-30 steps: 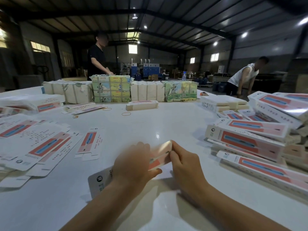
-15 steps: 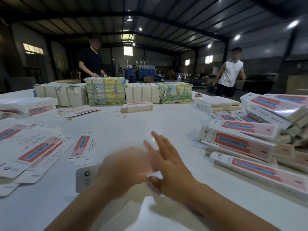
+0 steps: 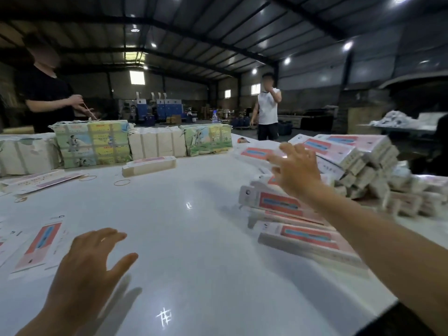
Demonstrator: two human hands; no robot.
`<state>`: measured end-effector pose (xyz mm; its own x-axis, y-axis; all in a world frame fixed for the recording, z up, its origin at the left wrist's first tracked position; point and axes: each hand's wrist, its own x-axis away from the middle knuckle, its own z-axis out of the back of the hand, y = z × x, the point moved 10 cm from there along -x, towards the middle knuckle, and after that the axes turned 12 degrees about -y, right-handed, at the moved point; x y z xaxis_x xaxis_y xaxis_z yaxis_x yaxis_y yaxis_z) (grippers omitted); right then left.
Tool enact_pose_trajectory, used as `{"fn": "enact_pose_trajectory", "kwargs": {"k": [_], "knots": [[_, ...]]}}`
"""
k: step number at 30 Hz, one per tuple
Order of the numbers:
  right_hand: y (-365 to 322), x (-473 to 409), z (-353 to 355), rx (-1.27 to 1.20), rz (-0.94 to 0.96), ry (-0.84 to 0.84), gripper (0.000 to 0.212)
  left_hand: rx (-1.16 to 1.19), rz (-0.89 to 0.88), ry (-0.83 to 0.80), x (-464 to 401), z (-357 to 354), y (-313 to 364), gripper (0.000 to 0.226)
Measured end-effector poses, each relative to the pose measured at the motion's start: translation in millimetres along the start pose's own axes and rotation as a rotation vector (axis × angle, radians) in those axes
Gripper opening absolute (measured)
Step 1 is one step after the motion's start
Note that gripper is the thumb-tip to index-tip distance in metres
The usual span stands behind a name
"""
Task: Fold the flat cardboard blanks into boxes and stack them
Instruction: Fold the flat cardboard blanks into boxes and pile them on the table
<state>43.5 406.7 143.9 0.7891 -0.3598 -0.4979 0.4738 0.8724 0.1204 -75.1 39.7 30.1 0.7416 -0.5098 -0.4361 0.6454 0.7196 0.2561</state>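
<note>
Folded white boxes with red and blue panels lie piled on the right of the white table (image 3: 194, 238): a low heap of folded boxes (image 3: 298, 235) in front and a taller stack (image 3: 349, 151) behind. My right hand (image 3: 294, 169) is stretched out over that pile, fingers spread, holding nothing. My left hand (image 3: 89, 265) hovers low over the table with fingers relaxed, empty. A flat blank (image 3: 40, 246) lies just left of it. One folded box (image 3: 149, 165) sits alone mid-table.
Wrapped paper bundles (image 3: 92, 143) line the far edge. Rubber bands (image 3: 122, 182) lie near them. More flat blanks (image 3: 41, 180) lie at the left. A person in black (image 3: 44, 93) stands behind the bundles, another in white (image 3: 268, 107) further back.
Both hands were together on a box at the near edge. That box has left them; my right hand has swung out to the pile on the right and my left hand is empty.
</note>
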Motion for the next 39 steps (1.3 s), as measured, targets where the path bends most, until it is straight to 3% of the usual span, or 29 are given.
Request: {"fn": "enact_pose_trajectory", "kwargs": {"k": [2, 4, 8, 10, 13, 15, 18, 21, 25, 27, 29, 31, 35, 39], "knots": [[66, 2, -28, 0.092, -0.188, -0.131, 0.039, 0.009, 0.004, 0.004, -2, -8, -2, 0.043], [102, 11, -43, 0.102, -0.260, -0.153, 0.040, 0.016, 0.012, -0.011, -4, -15, -2, 0.040], [123, 15, -45, 0.118, -0.341, -0.208, 0.042, 0.111, 0.054, -0.080, -3, -25, 6, 0.025], [113, 12, -28, 0.071, -0.319, -0.139, 0.040, 0.119, 0.061, -0.131, -2, -29, 12, 0.029], [36, 13, 19, -0.061, -0.115, 0.119, 0.031, 0.088, 0.104, -0.201, -2, -34, 10, 0.032], [-38, 25, 36, -0.182, 0.084, 0.192, 0.021, 0.072, 0.126, -0.246, -1, -36, 9, 0.033], [-142, 47, 12, -0.394, 0.287, -0.020, 0.021, 0.098, 0.150, -0.297, 2, -36, 6, 0.032], [-222, 75, -32, -0.409, 0.443, -0.182, 0.029, 0.117, 0.140, -0.322, 5, -36, 5, 0.031], [-256, 95, -75, -0.468, 0.483, -0.344, 0.030, 0.065, 0.133, -0.367, 5, -39, 3, 0.032], [-254, 96, -81, -0.520, 0.470, -0.363, 0.028, 0.157, 0.157, -0.381, 4, -39, 0, 0.029], [-254, 98, -82, -0.513, 0.481, -0.363, 0.027, 0.374, 0.266, -0.363, 0, -29, -20, 0.024], [-256, 98, -82, -0.513, 0.475, -0.375, 0.026, 0.425, 0.415, -0.304, -12, -5, -60, 0.023], [-254, 96, -83, -0.554, 0.412, -0.403, 0.022, -0.020, 0.739, -0.207, -15, 75, -173, 0.035], [-254, 94, -81, -0.602, 0.378, -0.378, 0.016, -0.235, 1.051, -0.358, 32, 98, -270, 0.091]]}}
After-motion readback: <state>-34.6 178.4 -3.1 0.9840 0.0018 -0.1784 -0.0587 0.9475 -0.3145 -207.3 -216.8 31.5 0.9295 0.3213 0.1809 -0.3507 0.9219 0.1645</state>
